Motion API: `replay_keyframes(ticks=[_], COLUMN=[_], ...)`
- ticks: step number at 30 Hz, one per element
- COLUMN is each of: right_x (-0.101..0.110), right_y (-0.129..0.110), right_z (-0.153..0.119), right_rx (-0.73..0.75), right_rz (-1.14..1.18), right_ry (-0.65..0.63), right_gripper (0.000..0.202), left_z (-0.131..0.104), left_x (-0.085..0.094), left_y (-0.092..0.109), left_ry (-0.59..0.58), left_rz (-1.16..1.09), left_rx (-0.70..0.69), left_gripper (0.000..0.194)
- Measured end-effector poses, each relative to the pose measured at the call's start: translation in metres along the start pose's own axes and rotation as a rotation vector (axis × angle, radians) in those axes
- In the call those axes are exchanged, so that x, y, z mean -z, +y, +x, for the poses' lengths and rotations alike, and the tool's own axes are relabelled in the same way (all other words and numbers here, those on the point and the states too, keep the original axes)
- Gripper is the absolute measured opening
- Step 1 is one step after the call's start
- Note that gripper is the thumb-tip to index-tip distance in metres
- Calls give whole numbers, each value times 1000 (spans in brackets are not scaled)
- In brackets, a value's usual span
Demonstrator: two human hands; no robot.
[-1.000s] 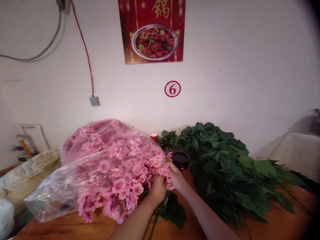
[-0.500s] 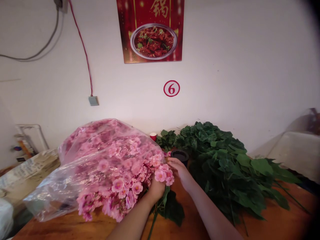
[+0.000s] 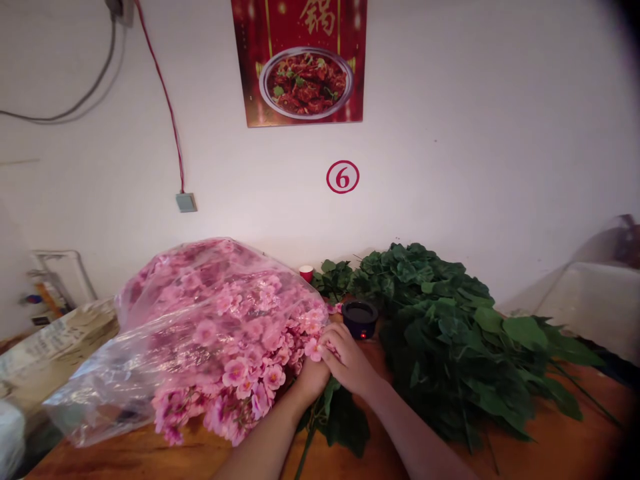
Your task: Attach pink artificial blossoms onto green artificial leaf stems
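Observation:
My left hand [image 3: 314, 381] is closed around a green artificial stem; its leaves [image 3: 345, 417] hang below the fist, over the table. Its fingers are mostly hidden by pink artificial flowers [image 3: 314, 349] and by my other hand. Bent over the top of those flowers, my right hand [image 3: 350, 360] pinches them with curled fingers, right up against my left. Close behind my right hand stands a small round black warmer [image 3: 360, 319] with a dark surface and a red light. A big clear plastic bag [image 3: 220, 293] full of pink flowers lies immediately left of my hands.
Artificial green foliage [image 3: 450, 360] is heaped on the right of the wooden table [image 3: 165, 457]. A small red cup [image 3: 306, 272] stands at the back near the wall. Sacks [image 3: 55, 347] lie beyond the table's left side.
My right hand has moved left and toward me, from beside the black warmer onto the flowers at my left hand. The warmer's red light is now uncovered. My left hand has barely moved.

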State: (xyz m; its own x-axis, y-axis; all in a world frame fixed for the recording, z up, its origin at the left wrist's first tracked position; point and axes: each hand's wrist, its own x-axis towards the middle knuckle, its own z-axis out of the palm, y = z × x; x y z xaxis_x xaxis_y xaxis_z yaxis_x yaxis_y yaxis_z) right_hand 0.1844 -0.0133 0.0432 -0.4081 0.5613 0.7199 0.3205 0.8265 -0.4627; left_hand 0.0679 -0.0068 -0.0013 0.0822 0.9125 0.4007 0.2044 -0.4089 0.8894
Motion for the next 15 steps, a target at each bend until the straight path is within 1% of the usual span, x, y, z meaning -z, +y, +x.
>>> replay_keyframes(ticks=[1,3,5,7,10,13,15], right_x=[-1,-3,-6,-9,-11,-10,-10], right_y=[1,3,4,6,7,6,5], right_z=[0,1,0,-1,-4,-6,-6], right_rx=[-14,-35,-50,-73,-94,-47,-14], right_rz=[-16,-51,-86,-116,-137,-138,-147], right_ry=[12,9,-5,-5,1,-56,-97], right_gripper=[13,14,14,14,14,17,21], left_z=[0,0,0,1,2,4,6], left_x=[1,1,1,0,-3,-9,-13], left_y=[4,11,13,10,0,-10,-12], left_ry=[-8,23,49,57,70,121,143], left_rz=[-24,-47,-43,-38,-59,-110,-150], left_rx=[-15,-41,-60,-63,-26,31,43], left_gripper=[18,15,13,13,10,3,6])
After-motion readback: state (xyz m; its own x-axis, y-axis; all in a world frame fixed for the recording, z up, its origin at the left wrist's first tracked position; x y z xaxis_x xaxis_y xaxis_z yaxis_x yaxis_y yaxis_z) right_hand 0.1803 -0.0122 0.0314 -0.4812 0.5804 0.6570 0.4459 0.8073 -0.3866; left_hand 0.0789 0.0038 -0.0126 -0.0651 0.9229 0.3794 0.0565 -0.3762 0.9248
